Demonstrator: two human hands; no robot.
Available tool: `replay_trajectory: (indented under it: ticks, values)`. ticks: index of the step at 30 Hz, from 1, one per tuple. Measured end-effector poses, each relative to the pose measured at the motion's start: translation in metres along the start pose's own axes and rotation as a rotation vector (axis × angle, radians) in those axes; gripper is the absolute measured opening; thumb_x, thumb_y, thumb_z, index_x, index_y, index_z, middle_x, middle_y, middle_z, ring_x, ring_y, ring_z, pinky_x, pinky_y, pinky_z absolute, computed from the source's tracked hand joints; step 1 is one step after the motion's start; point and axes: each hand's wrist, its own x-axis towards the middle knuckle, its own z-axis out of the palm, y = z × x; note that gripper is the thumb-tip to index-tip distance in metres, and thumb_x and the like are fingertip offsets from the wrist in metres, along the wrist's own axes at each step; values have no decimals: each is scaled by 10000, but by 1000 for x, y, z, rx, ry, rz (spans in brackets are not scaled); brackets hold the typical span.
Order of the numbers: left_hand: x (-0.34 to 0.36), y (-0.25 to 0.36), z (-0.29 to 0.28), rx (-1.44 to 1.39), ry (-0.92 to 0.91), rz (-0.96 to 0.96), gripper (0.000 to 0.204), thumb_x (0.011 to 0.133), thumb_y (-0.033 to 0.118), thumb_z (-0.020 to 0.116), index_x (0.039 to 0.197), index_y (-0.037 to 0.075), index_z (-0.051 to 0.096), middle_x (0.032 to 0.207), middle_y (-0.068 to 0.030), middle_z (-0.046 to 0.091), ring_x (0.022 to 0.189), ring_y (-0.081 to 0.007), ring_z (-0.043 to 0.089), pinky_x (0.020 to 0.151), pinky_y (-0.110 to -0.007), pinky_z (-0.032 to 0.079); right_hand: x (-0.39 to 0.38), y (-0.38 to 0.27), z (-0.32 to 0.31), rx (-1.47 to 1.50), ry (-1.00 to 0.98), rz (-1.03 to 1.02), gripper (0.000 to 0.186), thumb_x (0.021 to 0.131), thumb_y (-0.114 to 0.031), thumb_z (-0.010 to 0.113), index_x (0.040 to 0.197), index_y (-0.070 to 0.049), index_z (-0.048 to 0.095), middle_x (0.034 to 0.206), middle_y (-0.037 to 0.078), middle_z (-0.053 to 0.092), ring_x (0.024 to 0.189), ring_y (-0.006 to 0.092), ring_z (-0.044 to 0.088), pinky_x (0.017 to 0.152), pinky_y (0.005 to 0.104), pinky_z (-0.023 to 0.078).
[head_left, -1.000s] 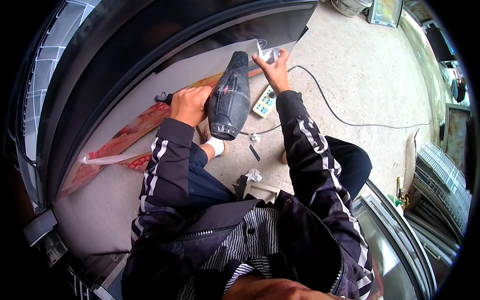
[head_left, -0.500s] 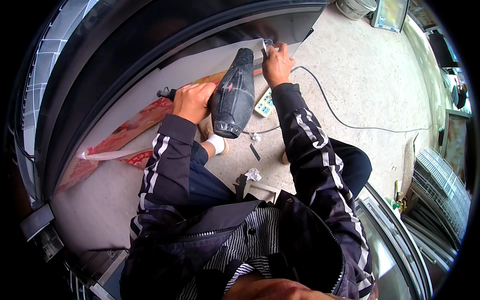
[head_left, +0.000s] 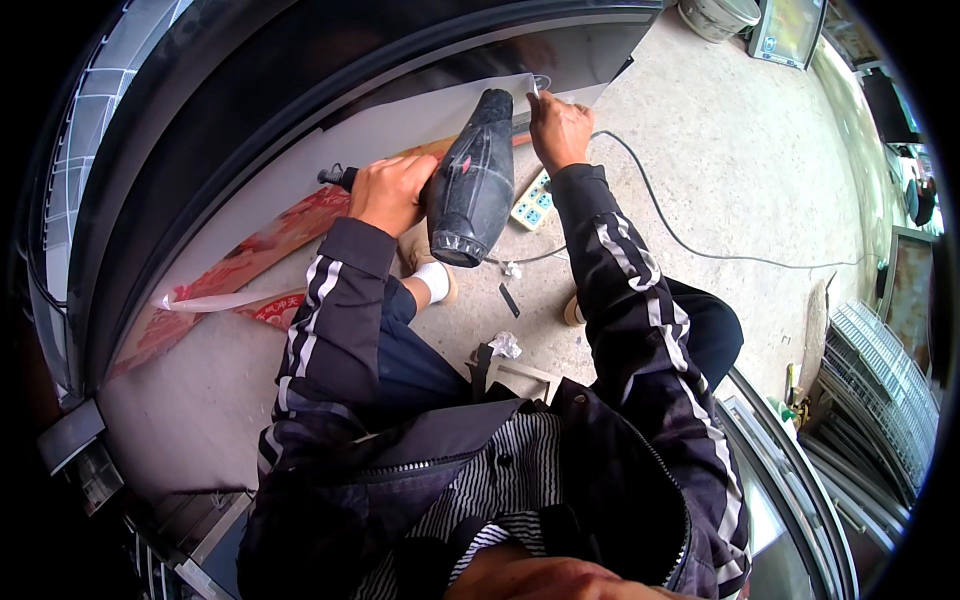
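My left hand (head_left: 391, 193) is closed around the handle of a black hair dryer (head_left: 472, 192). Its narrow nozzle points away from me, toward the far edge of a whitish film or sheet (head_left: 440, 112) on a glossy dark panel (head_left: 455, 70). At that sheet's right end, my right hand (head_left: 561, 130) pinches a lifted corner between thumb and fingers. The dryer's cord leaves the bottom of the handle, left of my left hand. How firmly the rest of the sheet clings to the panel, I cannot tell.
Below my right wrist lies a power strip (head_left: 533, 204) on the concrete floor, with a dark cable (head_left: 690, 247) running right. Red printed cardboard (head_left: 215, 262) lies under the panel. Crumpled paper (head_left: 506, 345) sits near my feet. Wire racks (head_left: 880, 360) stand at right.
The hair dryer and my left hand have shifted slightly up and right. My right hand's fingers have drawn a little closer to me, still at the sheet's corner.
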Motion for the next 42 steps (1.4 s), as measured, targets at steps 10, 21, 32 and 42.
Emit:
replay_trajectory:
  ticks: [10, 21, 32, 42]
  values:
    - [5, -4, 7, 11, -3, 16, 187, 704, 6, 648, 861, 100, 609, 781, -87, 666, 756, -295, 662, 638, -388, 521, -11, -5, 11, -116, 265, -71, 217, 924, -257, 568, 787, -100, 629, 653, 147, 663, 661, 316, 657, 835, 471, 410]
    - [5, -8, 8, 4, 3, 23, 157, 710, 12, 647, 829, 96, 588, 751, -89, 642, 740, -306, 655, 633, -402, 520, -22, -9, 17, -110, 271, -65, 250, 929, -265, 544, 771, -98, 643, 655, 147, 666, 625, 320, 643, 830, 469, 403]
    - [1, -14, 5, -8, -7, 11, 175, 715, 57, 687, 861, 90, 594, 792, -99, 666, 757, -316, 657, 647, -397, 520, -25, -21, 13, -114, 364, -106, 251, 919, -268, 549, 770, -95, 653, 669, 143, 673, 639, 323, 651, 798, 461, 389]
    - [-3, -17, 0, 7, -28, -4, 182, 718, 43, 685, 873, 98, 607, 808, -93, 672, 769, -310, 663, 659, -392, 527, -32, -32, 3, -122, 336, -116, 274, 919, -266, 549, 745, -80, 648, 658, 160, 666, 626, 335, 640, 785, 453, 379]
